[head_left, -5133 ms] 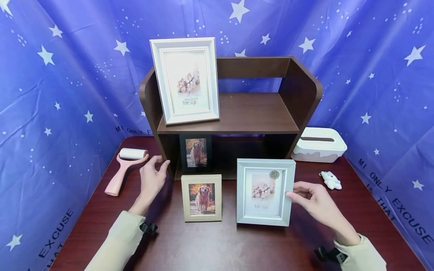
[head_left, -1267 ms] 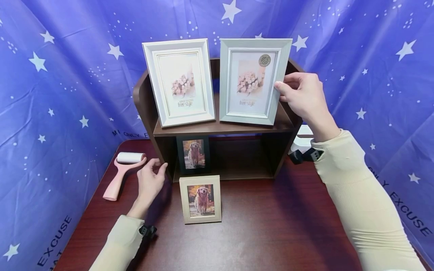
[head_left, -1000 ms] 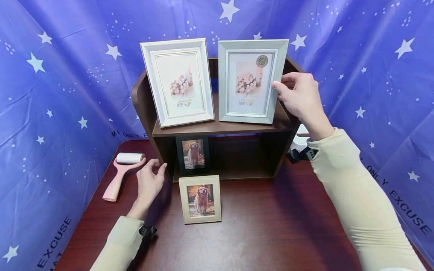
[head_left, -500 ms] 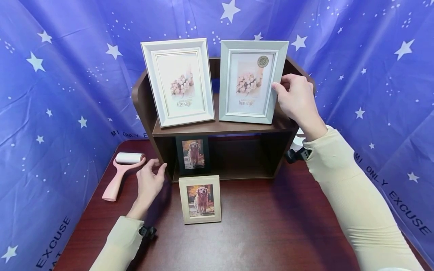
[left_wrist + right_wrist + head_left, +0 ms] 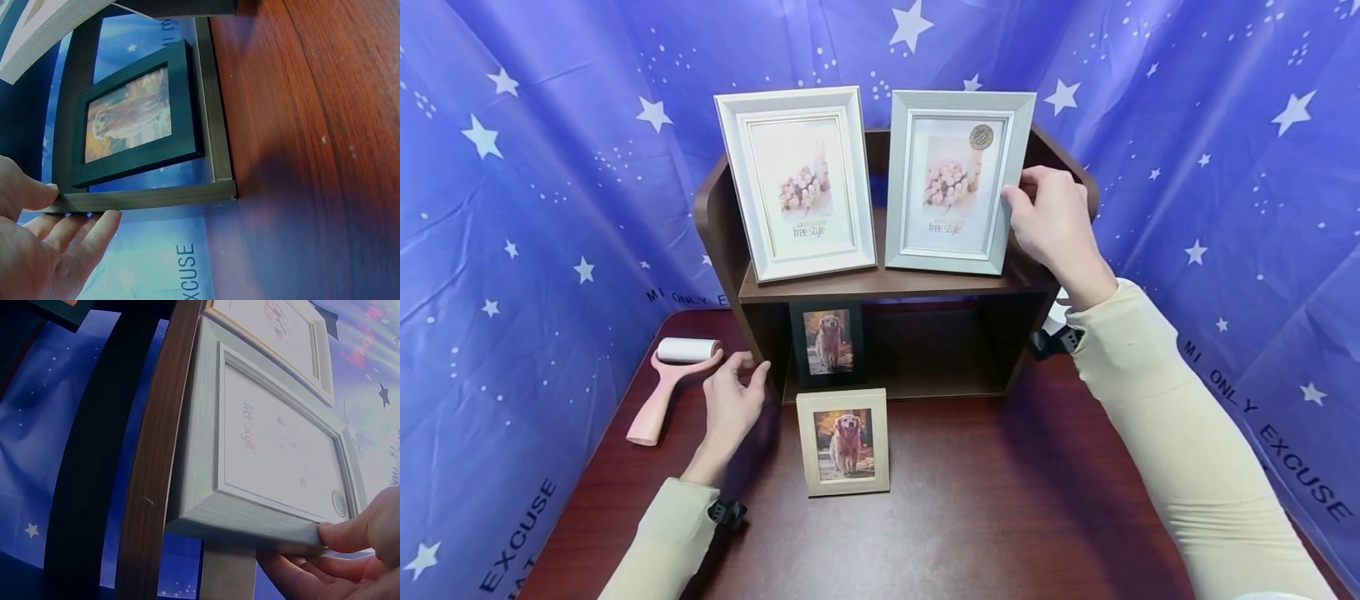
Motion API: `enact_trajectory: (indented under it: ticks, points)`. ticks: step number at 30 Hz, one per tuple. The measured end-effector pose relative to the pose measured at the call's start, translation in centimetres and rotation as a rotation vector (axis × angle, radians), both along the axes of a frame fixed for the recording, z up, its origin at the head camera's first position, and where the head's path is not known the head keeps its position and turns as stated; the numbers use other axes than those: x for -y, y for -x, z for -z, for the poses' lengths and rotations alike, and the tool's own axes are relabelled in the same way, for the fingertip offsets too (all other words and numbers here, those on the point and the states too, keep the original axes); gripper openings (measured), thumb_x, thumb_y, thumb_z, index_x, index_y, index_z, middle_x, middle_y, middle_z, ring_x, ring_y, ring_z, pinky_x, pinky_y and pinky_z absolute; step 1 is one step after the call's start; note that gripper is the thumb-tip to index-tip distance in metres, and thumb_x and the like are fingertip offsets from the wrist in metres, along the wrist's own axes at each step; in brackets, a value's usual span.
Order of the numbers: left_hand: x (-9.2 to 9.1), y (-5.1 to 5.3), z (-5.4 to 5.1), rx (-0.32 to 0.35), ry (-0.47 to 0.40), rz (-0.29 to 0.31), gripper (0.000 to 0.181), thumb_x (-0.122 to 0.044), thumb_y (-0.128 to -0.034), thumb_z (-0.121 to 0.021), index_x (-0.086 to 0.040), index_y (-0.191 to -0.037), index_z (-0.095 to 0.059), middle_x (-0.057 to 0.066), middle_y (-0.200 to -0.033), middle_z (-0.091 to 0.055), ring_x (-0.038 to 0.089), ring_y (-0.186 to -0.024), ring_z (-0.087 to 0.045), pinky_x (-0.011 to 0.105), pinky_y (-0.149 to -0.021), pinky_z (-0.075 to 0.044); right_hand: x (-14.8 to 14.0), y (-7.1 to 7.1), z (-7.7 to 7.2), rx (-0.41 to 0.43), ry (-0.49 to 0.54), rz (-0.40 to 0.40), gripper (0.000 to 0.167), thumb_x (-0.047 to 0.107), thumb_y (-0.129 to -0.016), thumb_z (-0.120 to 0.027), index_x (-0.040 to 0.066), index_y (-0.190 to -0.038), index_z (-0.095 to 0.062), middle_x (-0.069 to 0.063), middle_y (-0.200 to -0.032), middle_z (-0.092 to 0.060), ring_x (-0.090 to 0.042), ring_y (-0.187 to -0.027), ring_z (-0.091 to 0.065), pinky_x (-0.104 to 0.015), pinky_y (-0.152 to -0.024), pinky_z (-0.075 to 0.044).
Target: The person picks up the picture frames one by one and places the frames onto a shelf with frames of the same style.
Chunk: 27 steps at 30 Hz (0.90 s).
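Note:
My right hand (image 5: 1052,221) pinches the right edge of a pale grey-green photo frame (image 5: 955,179), thumb in front and fingers behind. That frame stands on the upper board of a dark brown desk shelf (image 5: 895,287), right of a white photo frame (image 5: 797,183). At the shelf's left side panel is my left hand (image 5: 732,404); the left wrist view shows its thumb (image 5: 40,194) and fingers on opposite faces of the panel. A black photo frame (image 5: 134,119) with a dog picture leans inside the lower compartment. In front, on the table, stands a beige photo frame (image 5: 844,442).
A pink-handled lint roller (image 5: 670,379) lies on the table left of my left hand. Behind the right wrist, a white box (image 5: 1057,312) is mostly covered. Blue star-patterned curtains (image 5: 1210,167) enclose the dark red table (image 5: 970,508) at the back and sides.
Since the oldest frame, my right hand has raised the grey-green frame from the table to the upper shelf. Over the last second the frame turned slightly. My left hand stays in place.

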<state>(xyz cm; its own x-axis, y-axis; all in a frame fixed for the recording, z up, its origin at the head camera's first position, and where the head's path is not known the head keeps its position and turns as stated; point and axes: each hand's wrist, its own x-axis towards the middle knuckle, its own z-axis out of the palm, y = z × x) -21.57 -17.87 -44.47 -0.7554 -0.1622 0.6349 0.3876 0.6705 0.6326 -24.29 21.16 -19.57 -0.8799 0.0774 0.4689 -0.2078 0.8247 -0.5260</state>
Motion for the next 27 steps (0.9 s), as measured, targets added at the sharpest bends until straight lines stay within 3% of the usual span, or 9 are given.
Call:
enact_trajectory:
  ticks: [8, 15, 27]
  points:
    - [0.01, -0.16, 0.11, -0.005, -0.003, -0.002, 0.015, -0.01, -0.0808, -0.076, 0.0, -0.086, -0.066, 0.009, -0.079, -0.069, 0.019, -0.068, -0.067, 0.025, -0.062, -0.047, 0.04, 0.18, 0.1, 0.008, 0.002, 0.002, 0.035, 0.021, -0.098, -0.048, -0.004, -0.117, -0.062, -0.02, -0.106, -0.067, -0.034, -0.107, -0.056, -0.043, -0.096, -0.034]
    - [0.0, 0.09, -0.03, -0.019, 0.003, 0.008, 0.015, -0.009, -0.0807, -0.076, 0.001, -0.086, -0.066, 0.01, -0.079, -0.069, 0.02, -0.069, -0.067, 0.032, -0.063, -0.05, -0.02, 0.14, -0.03, 0.016, -0.011, 0.004, 0.034, 0.02, -0.098, -0.046, -0.003, -0.117, -0.063, -0.019, -0.105, -0.067, -0.034, -0.106, -0.056, -0.044, -0.095, -0.036]
    - [0.07, 0.01, -0.02, -0.023, 0.011, 0.009, 0.015, -0.01, -0.0809, -0.076, 0.0, -0.087, -0.066, 0.01, -0.08, -0.069, 0.02, -0.069, -0.067, 0.029, -0.063, -0.049, -0.02, 0.02, 0.04, 0.019, -0.006, -0.003, 0.037, 0.022, -0.098, -0.045, -0.003, -0.119, -0.062, -0.018, -0.106, -0.067, -0.031, -0.105, -0.058, -0.043, -0.094, -0.037]
